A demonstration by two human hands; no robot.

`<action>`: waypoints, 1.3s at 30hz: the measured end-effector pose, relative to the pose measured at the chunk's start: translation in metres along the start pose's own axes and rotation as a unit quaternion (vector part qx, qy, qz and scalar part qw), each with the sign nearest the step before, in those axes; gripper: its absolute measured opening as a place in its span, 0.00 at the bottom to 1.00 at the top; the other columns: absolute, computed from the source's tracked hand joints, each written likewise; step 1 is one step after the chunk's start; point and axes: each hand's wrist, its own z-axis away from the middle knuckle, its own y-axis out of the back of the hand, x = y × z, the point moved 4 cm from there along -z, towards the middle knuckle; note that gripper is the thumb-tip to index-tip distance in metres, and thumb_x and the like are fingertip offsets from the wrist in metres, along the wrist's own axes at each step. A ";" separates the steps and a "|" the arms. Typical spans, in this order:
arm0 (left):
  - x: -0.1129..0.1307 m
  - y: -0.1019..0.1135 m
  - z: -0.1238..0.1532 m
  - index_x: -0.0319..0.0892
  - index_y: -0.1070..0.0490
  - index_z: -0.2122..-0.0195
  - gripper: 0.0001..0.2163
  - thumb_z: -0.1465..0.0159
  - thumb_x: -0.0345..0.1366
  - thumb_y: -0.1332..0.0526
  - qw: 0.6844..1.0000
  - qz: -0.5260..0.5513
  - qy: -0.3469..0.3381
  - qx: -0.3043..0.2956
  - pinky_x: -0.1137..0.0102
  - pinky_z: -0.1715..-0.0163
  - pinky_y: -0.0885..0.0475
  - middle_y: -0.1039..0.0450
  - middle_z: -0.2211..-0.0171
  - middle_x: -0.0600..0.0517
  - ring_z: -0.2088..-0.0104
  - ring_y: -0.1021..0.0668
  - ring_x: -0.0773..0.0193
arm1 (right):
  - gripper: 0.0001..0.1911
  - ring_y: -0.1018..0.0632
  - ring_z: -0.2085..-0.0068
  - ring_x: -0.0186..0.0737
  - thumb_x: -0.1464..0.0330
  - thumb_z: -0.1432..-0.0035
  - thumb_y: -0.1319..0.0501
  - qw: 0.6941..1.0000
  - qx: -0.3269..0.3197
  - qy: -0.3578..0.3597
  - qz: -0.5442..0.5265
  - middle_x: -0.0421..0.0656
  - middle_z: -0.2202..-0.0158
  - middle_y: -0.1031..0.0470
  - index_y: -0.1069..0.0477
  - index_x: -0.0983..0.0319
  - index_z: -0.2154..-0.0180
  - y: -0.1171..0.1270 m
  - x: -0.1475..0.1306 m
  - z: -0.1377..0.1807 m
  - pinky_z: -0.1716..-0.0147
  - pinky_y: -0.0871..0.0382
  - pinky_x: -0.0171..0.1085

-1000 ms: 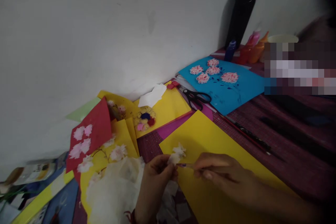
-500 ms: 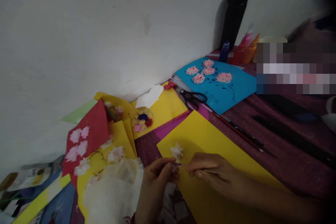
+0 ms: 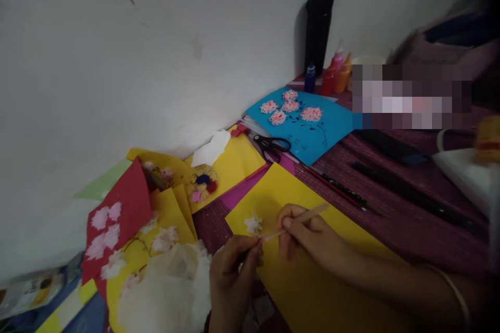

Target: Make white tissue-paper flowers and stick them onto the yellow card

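My right hand [image 3: 308, 234] pinches a thin wooden stick [image 3: 308, 214] that slants up to the right over a yellow paper sheet [image 3: 297, 281]. Its lower tip meets the fingertips of my left hand [image 3: 234, 270], which are pressed together at the sheet's left edge; what they hold is hidden. A small white paper flower [image 3: 253, 223] lies on the yellow sheet just above my left fingers. White tissue [image 3: 167, 291] is heaped to the left of my left hand.
Black scissors [image 3: 270, 145] lie behind the yellow sheet, beside a blue sheet [image 3: 336, 125] with pink flowers. Paint bottles [image 3: 332, 77] and a black flask [image 3: 317, 28] stand at the wall. A red card [image 3: 125, 208] and yellow papers lie at left. A brush [image 3: 344, 191] lies on the mat.
The view has swung to the right. The white flower has left my left fingers and now lies on the yellow sheet. My right hand has tilted the stick upward.
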 end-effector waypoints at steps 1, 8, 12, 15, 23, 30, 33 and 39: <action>0.005 0.001 0.001 0.46 0.25 0.70 0.03 0.44 0.32 0.39 0.998 -0.038 -0.040 0.027 0.73 0.74 0.29 0.25 0.73 0.54 0.76 0.25 0.68 | 0.15 0.27 0.82 0.31 0.56 0.42 0.42 0.999 -0.008 -0.016 -0.044 0.39 0.79 0.26 0.39 0.62 0.68 -0.001 0.002 -0.001 0.81 0.35 0.29; 0.005 0.000 -0.007 0.44 0.27 0.71 0.04 0.43 0.37 0.38 0.998 0.042 0.041 0.019 0.75 0.79 0.31 0.28 0.80 0.56 0.80 0.27 0.69 | 0.15 0.27 0.79 0.29 0.57 0.47 0.37 0.998 -0.037 0.052 -0.014 0.42 0.73 0.25 0.29 0.65 0.70 0.002 -0.011 -0.009 0.78 0.32 0.30; 0.004 -0.001 -0.028 0.42 0.28 0.61 0.10 0.40 0.41 0.42 0.997 -0.004 0.044 -0.058 0.71 0.69 0.28 0.24 0.70 0.52 0.71 0.24 0.65 | 0.17 0.30 0.81 0.27 0.56 0.47 0.38 0.995 0.071 0.069 0.024 0.40 0.77 0.27 0.29 0.64 0.74 0.023 -0.015 -0.020 0.81 0.36 0.28; 0.002 0.004 -0.039 0.44 0.31 0.58 0.09 0.39 0.37 0.43 0.988 -0.142 -0.049 -0.032 0.66 0.59 0.30 0.27 0.61 0.49 0.60 0.25 0.61 | 0.18 0.31 0.83 0.27 0.55 0.46 0.40 0.994 0.107 0.036 0.006 0.39 0.79 0.28 0.31 0.64 0.72 0.039 -0.009 -0.029 0.84 0.38 0.28; -0.010 -0.032 -0.033 0.45 0.31 0.61 0.08 0.42 0.30 0.42 0.925 -0.344 -0.144 -0.070 0.60 0.57 0.35 0.33 0.63 0.48 0.59 0.31 0.57 | 0.19 0.33 0.84 0.28 0.53 0.47 0.41 0.991 0.113 0.013 0.071 0.38 0.80 0.30 0.34 0.64 0.71 0.048 -0.001 -0.038 0.86 0.42 0.28; -0.017 -0.037 -0.041 0.43 0.36 0.72 0.06 0.39 0.29 0.48 0.922 -0.369 -0.096 -0.062 0.64 0.62 0.37 0.35 0.70 0.50 0.65 0.31 0.58 | 0.14 0.33 0.81 0.27 0.58 0.43 0.44 0.988 0.075 0.033 0.130 0.37 0.77 0.31 0.35 0.63 0.70 0.041 0.003 -0.036 0.83 0.41 0.28; -0.022 -0.031 -0.043 0.43 0.39 0.74 0.08 0.38 0.29 0.49 0.932 -0.350 -0.079 -0.051 0.66 0.65 0.38 0.36 0.72 0.51 0.67 0.32 0.60 | 0.12 0.31 0.76 0.29 0.63 0.40 0.46 0.977 0.047 0.058 0.200 0.40 0.73 0.31 0.33 0.64 0.71 0.038 0.002 -0.034 0.79 0.37 0.29; -0.027 -0.029 -0.043 0.42 0.36 0.73 0.06 0.39 0.29 0.47 0.963 -0.263 -0.049 -0.046 0.70 0.66 0.38 0.34 0.73 0.53 0.69 0.31 0.64 | 0.14 0.28 0.72 0.32 0.70 0.39 0.48 0.919 -0.013 0.122 0.376 0.42 0.70 0.28 0.29 0.64 0.74 0.030 -0.002 -0.031 0.75 0.36 0.30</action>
